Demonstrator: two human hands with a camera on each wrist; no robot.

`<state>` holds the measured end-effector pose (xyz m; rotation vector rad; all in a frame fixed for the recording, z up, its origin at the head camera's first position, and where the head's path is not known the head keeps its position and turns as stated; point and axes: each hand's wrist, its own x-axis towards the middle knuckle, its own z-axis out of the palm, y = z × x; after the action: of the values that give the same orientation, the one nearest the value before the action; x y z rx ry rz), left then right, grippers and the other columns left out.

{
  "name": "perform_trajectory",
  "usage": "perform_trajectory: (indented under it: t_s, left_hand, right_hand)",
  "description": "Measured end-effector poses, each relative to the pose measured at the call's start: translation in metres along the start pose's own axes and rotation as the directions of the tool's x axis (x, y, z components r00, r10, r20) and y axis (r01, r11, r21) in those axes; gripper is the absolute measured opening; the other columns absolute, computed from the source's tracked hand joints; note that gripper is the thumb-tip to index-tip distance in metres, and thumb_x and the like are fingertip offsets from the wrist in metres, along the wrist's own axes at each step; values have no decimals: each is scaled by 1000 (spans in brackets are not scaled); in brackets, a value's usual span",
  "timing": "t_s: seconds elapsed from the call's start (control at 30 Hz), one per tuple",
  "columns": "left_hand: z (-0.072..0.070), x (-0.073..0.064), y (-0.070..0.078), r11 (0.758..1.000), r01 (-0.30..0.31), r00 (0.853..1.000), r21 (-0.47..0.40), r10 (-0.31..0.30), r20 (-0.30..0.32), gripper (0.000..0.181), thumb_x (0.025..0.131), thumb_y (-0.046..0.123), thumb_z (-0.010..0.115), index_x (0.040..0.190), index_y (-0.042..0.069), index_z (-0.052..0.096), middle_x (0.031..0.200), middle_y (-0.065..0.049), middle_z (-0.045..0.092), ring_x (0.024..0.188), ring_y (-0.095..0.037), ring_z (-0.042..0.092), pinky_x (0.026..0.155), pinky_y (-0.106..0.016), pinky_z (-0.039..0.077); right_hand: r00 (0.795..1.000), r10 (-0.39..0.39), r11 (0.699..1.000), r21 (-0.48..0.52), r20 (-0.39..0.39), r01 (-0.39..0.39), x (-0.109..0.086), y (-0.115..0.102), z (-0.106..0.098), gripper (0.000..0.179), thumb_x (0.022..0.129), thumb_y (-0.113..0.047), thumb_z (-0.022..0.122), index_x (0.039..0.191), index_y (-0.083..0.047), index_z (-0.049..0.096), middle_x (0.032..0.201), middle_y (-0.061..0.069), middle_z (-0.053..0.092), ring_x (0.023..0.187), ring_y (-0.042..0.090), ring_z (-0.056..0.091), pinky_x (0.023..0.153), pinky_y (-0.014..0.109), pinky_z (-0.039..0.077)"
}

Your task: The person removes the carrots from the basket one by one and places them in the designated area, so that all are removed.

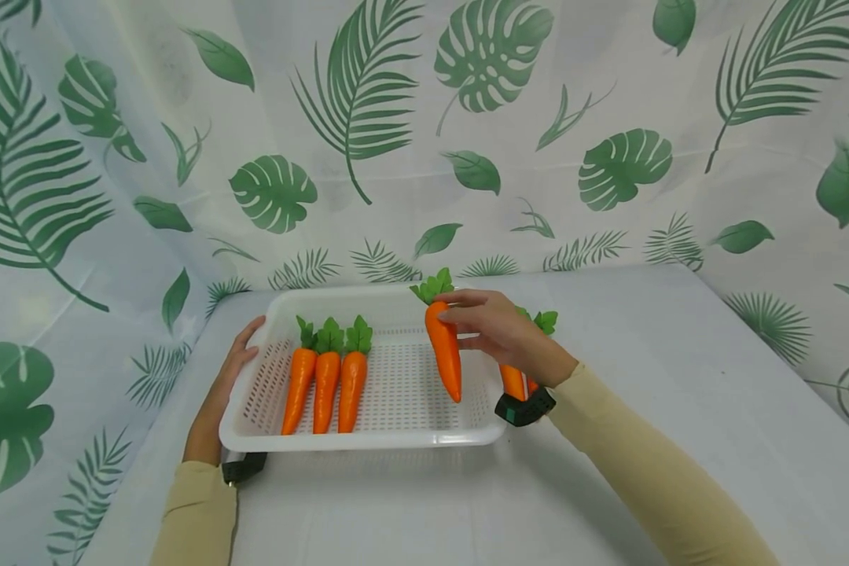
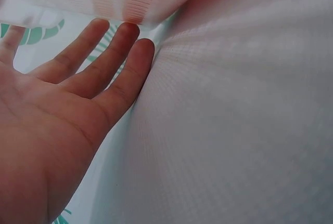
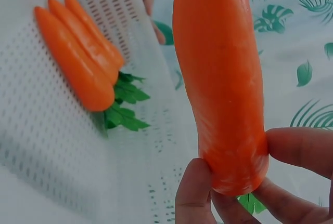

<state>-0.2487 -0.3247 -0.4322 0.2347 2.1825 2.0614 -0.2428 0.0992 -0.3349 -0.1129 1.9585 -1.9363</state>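
Note:
My right hand (image 1: 491, 326) pinches an orange carrot (image 1: 444, 354) by its thick top end, just under the green leaves. The carrot hangs tip down over the right part of a white perforated basket (image 1: 396, 440). In the right wrist view, thumb and fingers (image 3: 195, 193) grip the carrot (image 3: 221, 78) near its leafy end. Three more carrots (image 1: 327, 389) lie side by side in the left half of the basket, leaves toward the back. At the basket's left side rests my left hand (image 1: 237, 362); in the left wrist view its fingers (image 2: 99, 73) are straight and spread, fingertips at the basket wall.
Other carrots (image 1: 512, 381) lie just right of the basket, partly hidden behind my right hand and wrist; their number is unclear. A pale cloth covers the table (image 1: 368, 511). Behind it hangs a white curtain (image 1: 410, 212) printed with green leaves.

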Motion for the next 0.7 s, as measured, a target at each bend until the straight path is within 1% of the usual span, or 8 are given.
perform_trajectory:
  t_s: [0.1, 0.27, 0.47, 0.6, 0.67, 0.7]
  left_hand:
    - [1, 0, 0, 1000, 5, 1000, -7, -4, 7, 64, 117, 28, 28, 173, 16, 0, 172, -20, 11, 136, -15, 38, 102, -20, 40]
    - [2, 2, 0, 1000, 14, 1000, -23, -14, 8, 64, 117, 29, 28, 173, 16, -1, 171, -21, 13, 132, -12, 42, 101, -21, 42]
    - [2, 4, 0, 1000, 2, 1000, -11, -2, -1, 64, 117, 26, 29, 173, 14, 0, 172, -22, 11, 133, -12, 40, 102, -21, 41]
    - [2, 6, 0, 1000, -21, 1000, -12, 21, -3, 65, 116, 22, 29, 172, 9, 0, 171, -23, 10, 127, -6, 43, 101, -19, 41]
    - [2, 7, -1, 1000, -24, 1000, -17, 24, -2, 65, 116, 22, 29, 172, 8, 0, 171, -23, 9, 124, -2, 45, 100, -18, 41]
    - [1, 7, -1, 999, -37, 999, -20, 37, -4, 64, 116, 20, 29, 171, 6, 0, 170, -24, 9, 122, 0, 46, 99, -18, 42]
  right_hand:
    - [1000, -5, 1000, 10, -2, 5, -1, 1, -5, 49, 105, -15, 66, 151, -1, 57, 141, 19, 63, 121, 35, 60, 104, 48, 54]
    - [1000, -11, 1000, 21, -19, 11, -3, 2, -10, 50, 105, -15, 67, 152, -2, 57, 143, 18, 63, 123, 36, 60, 103, 48, 54]
    - [999, -22, 999, 38, -36, 23, -6, 1, -15, 50, 105, -15, 66, 152, -1, 57, 141, 18, 63, 120, 34, 61, 100, 45, 57]
    - [998, -42, 998, 50, -36, 44, -10, 1, -18, 51, 105, -14, 66, 153, -1, 56, 140, 18, 63, 119, 34, 61, 97, 42, 58]
    - [998, -53, 997, 53, -39, 55, -12, 2, -20, 51, 105, -14, 66, 153, -1, 56, 141, 18, 63, 119, 34, 62, 98, 42, 58]
    - [998, -58, 997, 56, -38, 60, -13, 2, -21, 51, 105, -14, 66, 153, -1, 55, 142, 18, 62, 120, 34, 62, 99, 43, 57]
